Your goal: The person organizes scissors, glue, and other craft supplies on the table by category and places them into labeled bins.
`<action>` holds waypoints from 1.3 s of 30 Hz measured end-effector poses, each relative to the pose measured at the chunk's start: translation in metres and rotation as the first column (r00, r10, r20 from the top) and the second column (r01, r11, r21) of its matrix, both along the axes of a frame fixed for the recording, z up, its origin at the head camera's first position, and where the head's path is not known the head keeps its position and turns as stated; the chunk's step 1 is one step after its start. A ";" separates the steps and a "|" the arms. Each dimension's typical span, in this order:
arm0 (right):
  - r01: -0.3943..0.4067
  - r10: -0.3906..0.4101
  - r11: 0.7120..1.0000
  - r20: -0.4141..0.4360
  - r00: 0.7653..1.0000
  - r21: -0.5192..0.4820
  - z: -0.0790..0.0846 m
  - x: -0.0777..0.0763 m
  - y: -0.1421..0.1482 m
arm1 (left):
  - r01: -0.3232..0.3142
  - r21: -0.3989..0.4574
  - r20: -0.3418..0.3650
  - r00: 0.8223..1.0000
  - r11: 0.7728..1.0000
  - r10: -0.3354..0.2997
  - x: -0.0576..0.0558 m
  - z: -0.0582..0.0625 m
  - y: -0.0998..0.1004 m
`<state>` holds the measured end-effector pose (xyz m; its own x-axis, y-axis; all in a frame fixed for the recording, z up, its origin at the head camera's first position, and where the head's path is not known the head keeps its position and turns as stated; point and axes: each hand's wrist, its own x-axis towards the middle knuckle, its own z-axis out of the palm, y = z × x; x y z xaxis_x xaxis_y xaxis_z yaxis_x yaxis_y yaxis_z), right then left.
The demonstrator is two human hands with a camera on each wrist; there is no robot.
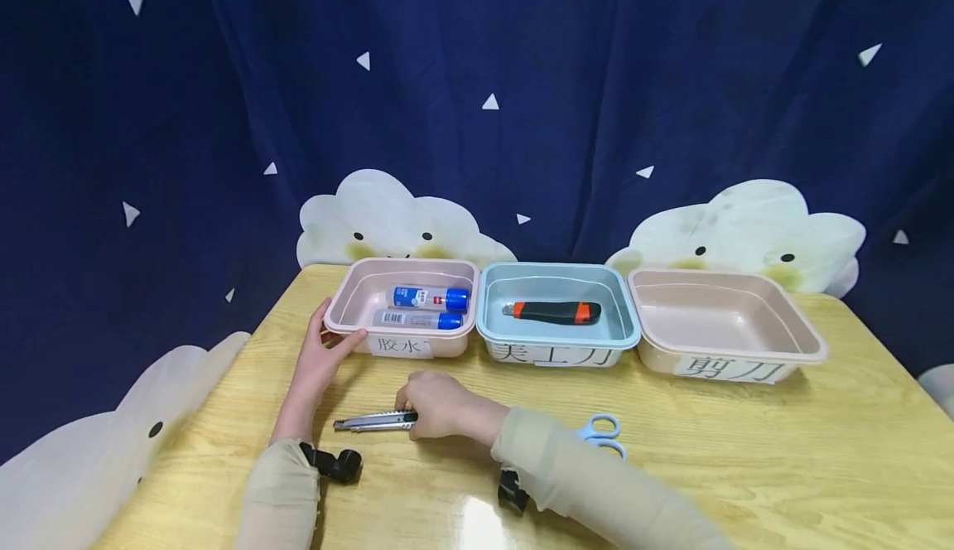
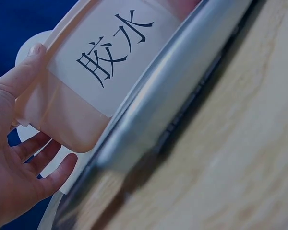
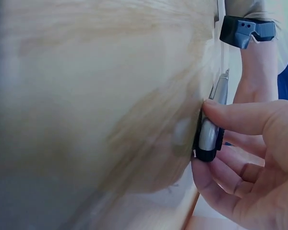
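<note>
My right hand [image 1: 445, 406] grips a silver utility knife [image 1: 375, 422] by its black end, low over the table. In the right wrist view, the thumb and fingers pinch the knife [image 3: 211, 129] close to the wood. At the left pink bin [image 1: 455, 346], my left hand [image 1: 319, 361] holds the front left corner, thumb on the front rim and fingers round the side. Two glue sticks [image 1: 430, 297] with blue caps lie in that bin. In the left wrist view, the knife's silver body [image 2: 153, 96] crosses in front of the bin's label [image 2: 115, 52].
A blue bin [image 1: 488, 318] in the middle holds a black and orange utility knife [image 1: 555, 312]. To its right stands another pink bin [image 1: 808, 339]. Light blue scissors handles [image 1: 600, 427] show on the table [image 1: 842, 451] behind my right forearm. A dark blue curtain [image 1: 447, 119] hangs behind.
</note>
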<state>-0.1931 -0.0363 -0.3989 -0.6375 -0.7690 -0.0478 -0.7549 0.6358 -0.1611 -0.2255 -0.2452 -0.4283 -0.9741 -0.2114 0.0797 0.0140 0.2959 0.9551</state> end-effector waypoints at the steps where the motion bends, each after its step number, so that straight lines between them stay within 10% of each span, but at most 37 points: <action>1: 0.000 0.000 1.000 -0.003 1.000 0.004 0.001 -0.001 0.003 | 0.001 0.002 0.003 1.000 1.000 -0.001 0.000 0.000 0.000; 39: 0.048 -0.062 0.969 -0.051 0.997 -0.243 0.048 -0.016 0.125 | 0.002 -0.005 0.003 1.000 1.000 -0.002 -0.002 -0.001 -0.002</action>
